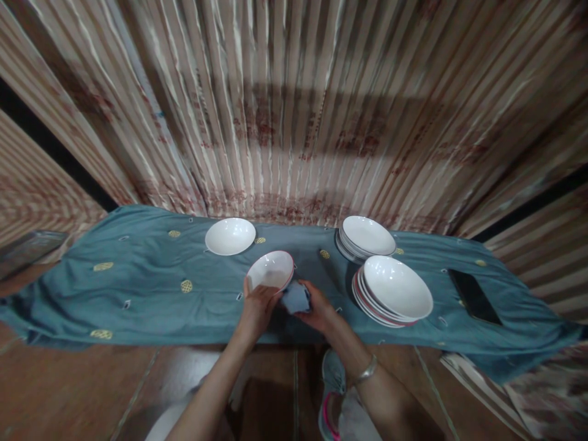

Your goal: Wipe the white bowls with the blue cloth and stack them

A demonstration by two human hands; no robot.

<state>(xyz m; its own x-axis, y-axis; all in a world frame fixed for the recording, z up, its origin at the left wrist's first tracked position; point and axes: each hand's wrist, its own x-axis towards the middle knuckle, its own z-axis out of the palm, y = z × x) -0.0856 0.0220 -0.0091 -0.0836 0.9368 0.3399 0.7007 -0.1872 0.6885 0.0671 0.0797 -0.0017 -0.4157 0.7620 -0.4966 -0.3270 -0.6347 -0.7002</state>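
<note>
At table's near edge, on teal cloth point(138, 288): left hand point(257, 309) gripped tilted red-rimmed bowl point(271, 270); right hand point(316, 311) pinched blue-grey rag point(296, 298) beside it. Step judged: wiping. Next calls for rag pressed inside bowl. Stacked bowls point(392, 291) right.

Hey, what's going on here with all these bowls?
A person is at a table covered with a teal cloth. The left hand holds a red-rimmed white bowl tilted up, and the right hand presses a small blue-grey rag against its edge. One white bowl sits alone behind it. Two stacks of bowls and a dark phone lie to the right.
</note>
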